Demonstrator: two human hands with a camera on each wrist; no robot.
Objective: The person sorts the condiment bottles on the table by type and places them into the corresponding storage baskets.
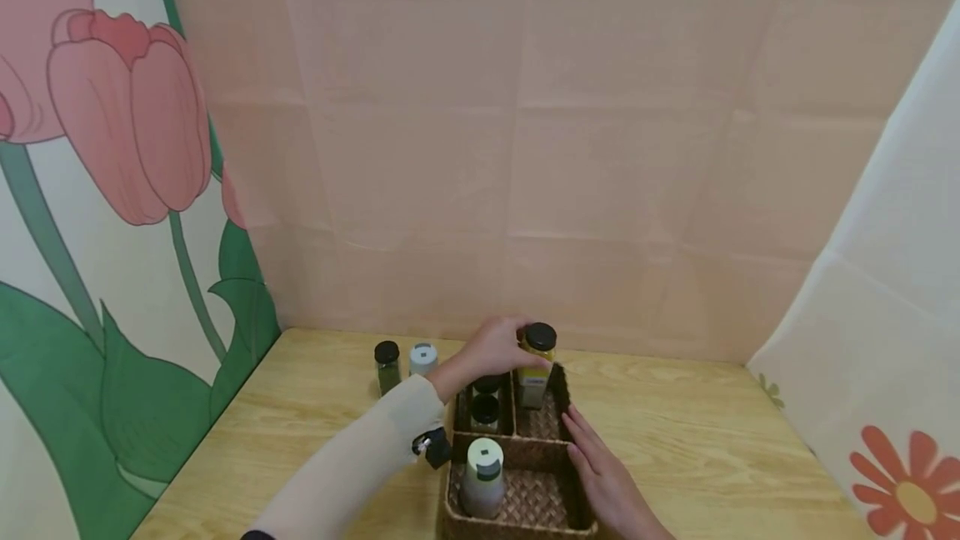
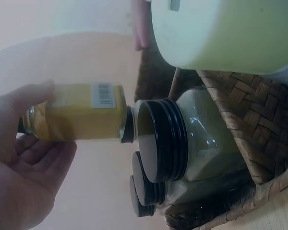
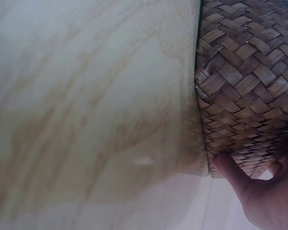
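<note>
Green shows through the clear wall of a black-lidded jar at the left, upright on the smooth, wood-grained table. Just right of it stands a white-capped bottle, partly hidden by the arm. Next comes a brown woven basket, rectangular and divided; its far left compartment holds black-lidded jars, its near one a pale-topped shaker, upright by the left wall. The left hand grips a squarish yellow jar between thumb and fingers, over the far right compartment; I cannot tell whether the base touches the floor. The right hand lies along the basket's right wall, fingers extended and touching it.

Plaited floor shows between the yellow jar and the near divider, and right of the shaker. Table surface stretches away right of the basket.

The left wrist view reveals a barcode label on the yellow jar and three ridged black lids in a row. The right wrist view alone gives the outer wall's zigzag weave.
</note>
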